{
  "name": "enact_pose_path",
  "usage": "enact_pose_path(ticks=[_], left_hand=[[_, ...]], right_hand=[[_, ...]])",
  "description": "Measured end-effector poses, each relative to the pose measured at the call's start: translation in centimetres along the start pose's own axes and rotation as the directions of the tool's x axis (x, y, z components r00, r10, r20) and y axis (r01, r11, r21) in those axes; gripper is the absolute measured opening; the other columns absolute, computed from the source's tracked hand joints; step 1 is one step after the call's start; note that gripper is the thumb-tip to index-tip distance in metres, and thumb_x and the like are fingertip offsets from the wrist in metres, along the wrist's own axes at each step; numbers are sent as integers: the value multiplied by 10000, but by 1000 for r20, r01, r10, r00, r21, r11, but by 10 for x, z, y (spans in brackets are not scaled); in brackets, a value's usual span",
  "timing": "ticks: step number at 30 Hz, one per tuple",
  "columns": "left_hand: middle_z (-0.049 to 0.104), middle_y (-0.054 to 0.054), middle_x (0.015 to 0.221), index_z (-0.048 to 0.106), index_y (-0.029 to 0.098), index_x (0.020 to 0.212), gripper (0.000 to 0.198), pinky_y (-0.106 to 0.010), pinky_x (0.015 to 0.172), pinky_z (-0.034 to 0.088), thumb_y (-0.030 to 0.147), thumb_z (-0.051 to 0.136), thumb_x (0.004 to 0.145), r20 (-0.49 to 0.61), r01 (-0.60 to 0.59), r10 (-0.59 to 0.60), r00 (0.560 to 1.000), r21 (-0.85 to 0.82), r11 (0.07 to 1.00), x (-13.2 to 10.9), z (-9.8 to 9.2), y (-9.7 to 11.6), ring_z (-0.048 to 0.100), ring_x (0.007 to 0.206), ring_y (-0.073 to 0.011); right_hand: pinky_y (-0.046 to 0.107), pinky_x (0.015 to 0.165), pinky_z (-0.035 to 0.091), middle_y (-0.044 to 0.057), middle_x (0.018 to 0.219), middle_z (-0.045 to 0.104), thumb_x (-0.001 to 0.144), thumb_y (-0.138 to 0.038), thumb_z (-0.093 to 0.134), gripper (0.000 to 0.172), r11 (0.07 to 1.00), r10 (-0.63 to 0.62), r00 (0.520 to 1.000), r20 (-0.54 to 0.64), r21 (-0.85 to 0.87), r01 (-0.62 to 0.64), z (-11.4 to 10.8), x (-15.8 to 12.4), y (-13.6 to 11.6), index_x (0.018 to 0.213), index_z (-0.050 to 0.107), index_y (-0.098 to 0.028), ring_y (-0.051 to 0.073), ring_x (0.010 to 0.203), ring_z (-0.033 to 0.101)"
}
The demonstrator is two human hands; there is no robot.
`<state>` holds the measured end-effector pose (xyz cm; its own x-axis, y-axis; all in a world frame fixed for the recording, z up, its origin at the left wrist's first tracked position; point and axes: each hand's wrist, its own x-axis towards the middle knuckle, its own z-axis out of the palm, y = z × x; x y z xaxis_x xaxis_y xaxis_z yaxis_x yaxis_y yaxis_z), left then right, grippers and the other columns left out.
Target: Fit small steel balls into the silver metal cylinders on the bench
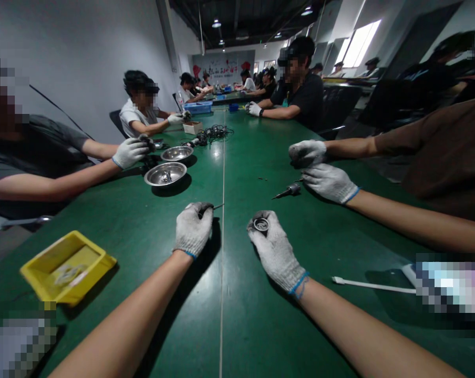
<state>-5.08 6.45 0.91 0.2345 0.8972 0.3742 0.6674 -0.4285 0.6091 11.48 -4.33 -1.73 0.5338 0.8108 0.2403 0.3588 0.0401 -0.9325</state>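
My left hand (194,228), in a white knit glove with a blue cuff, is closed around a thin metal tool. The slim shaft (218,206) points right, while its other end is hidden in the grip, so I cannot tell its kind. Across the table seam, my right hand (275,247), gloved the same way, is closed on a small round metal part (261,224). Its ringed open face is turned up towards me, and the fingers cover its sides. The two hands are apart, above the green table (198,325).
A yellow bin (70,268) with small pale pieces stands at left. Two steel bowls (165,174) lie ahead. A co-worker's gloved hands (326,181) work at right, near a pointed tool (288,190). A white cable (373,285) leads to a blurred-out device.
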Motion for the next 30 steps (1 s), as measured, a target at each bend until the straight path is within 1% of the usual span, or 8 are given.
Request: enact_pose_path(ticks=[3,7,9,12,16,20,24,30], left_hand=[[809,-65,1059,815,202,1054,277,-313,945,575,257,572,933,95,-30,29,995,11,999,-2,1,19,749,1006,-229],[817,-27,1051,815,227,1057,266,-252,952,573,272,583,936,318,-103,86,944,38,994,12,20,44,757,1023,-198],[802,-55,1113,804,213,1110,279,-269,991,561,274,621,909,368,-140,104,924,73,987,27,39,54,745,1080,-222],[655,-190,1399,646,125,1399,499,-369,1050,541,295,594,933,383,-177,103,918,164,971,56,77,67,682,1228,-304],[414,-239,1622,406,89,1583,696,-404,1213,382,343,586,961,426,-310,201,882,204,929,93,128,84,396,1518,-345],[496,-170,1583,530,145,1492,530,-418,1246,328,349,523,1003,494,-452,316,810,183,873,116,155,97,409,1508,-307],[617,-170,1457,648,121,1326,392,-401,1185,414,276,463,1018,531,-512,354,770,184,839,109,148,95,557,1379,-282],[589,-200,1489,602,69,1394,449,-380,1190,425,272,473,1016,524,-541,384,761,184,821,50,96,67,567,1374,-293]], right_hand=[[371,738,518,47,846,709,747,-389,571,224,1000,-5,1000,-7,30,5,2,-1,-1,914,572,-240,248,787,657],[361,737,509,35,822,695,757,-381,589,196,996,-30,998,-62,87,35,3,-1,-2,894,585,-241,241,785,639],[361,741,510,34,825,694,763,-379,598,191,993,-35,995,-96,110,45,3,-1,-2,894,590,-240,239,787,635],[361,745,508,32,831,685,767,-383,606,191,991,-19,986,-168,130,41,3,0,1,890,592,-237,232,777,623],[348,704,490,28,840,672,772,-399,615,212,986,55,957,-283,165,-8,3,2,7,907,583,-238,218,732,599],[341,668,479,26,826,669,773,-403,624,215,980,105,950,-294,191,-49,2,2,9,907,590,-238,215,704,595],[337,666,477,25,836,672,765,-398,636,220,977,121,950,-287,202,-63,1,3,8,913,596,-240,218,718,598],[361,712,490,9,807,661,728,-411,650,241,965,151,955,-256,248,-87,-1,5,10,888,593,-241,219,726,602]])
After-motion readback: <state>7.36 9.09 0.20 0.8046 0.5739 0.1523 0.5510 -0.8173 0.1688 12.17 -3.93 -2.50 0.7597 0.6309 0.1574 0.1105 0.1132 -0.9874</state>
